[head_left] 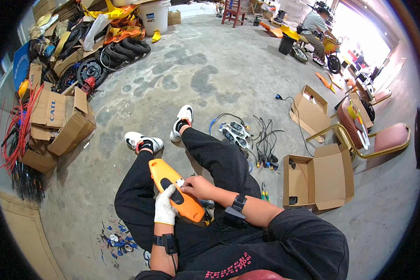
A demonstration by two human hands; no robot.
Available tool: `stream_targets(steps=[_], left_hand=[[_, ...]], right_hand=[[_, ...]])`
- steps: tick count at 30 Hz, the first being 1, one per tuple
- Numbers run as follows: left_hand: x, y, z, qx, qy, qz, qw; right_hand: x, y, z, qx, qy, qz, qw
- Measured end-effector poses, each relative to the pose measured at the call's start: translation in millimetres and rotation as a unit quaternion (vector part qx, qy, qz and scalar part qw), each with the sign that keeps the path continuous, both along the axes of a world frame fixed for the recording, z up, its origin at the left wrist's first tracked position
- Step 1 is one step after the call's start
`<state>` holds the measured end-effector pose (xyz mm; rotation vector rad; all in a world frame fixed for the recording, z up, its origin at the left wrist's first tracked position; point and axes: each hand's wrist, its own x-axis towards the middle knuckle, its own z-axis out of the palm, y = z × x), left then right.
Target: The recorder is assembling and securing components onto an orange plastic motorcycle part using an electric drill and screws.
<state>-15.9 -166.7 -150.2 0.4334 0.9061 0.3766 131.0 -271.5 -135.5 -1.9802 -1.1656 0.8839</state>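
Note:
An orange plastic cover (162, 171), long with rounded ends and a black oval inset (176, 197), lies tilted above my lap. My left hand (164, 207), in a white knit glove, is closed around its near left side, the thumb over the black part. My bare right hand (200, 187) comes in from the right with its fingers pinched at the cover's right edge. A small white piece (179, 181) shows at those fingertips; its kind is too small to tell. Beneath the cover's near end, some dark and metallic parts are mostly hidden.
Right of my legs lie white-and-black parts (235, 134), black cables (266, 140), green-handled pliers (265, 192) and an open cardboard box (298, 182). Small blue and black scraps (119, 240) are at lower left. Cartons (56, 116) stand left; a person (314, 30) sits far right.

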Motion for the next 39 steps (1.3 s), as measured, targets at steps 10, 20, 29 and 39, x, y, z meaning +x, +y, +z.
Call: stream_targets(steps=[10,20,29,39], left_hand=[[0,-2,4,0.03,0.004,-0.007,1.0],[2,-8,20,0.037,0.011,-0.008,0.999],[2,-3,-2,0.011,-0.017,-0.013,1.0],[2,-6,15,0.006,-0.007,-0.009,1.0]], right_hand=[[0,1,5,-0.026,0.014,-0.013,0.999],[-2,0,2,0.0,0.035,0.006,0.999],[-2,-2,6,0.003,0.046,-0.009,0.999],[-4,-3,4,0.064,0.004,0.018,0.998]])
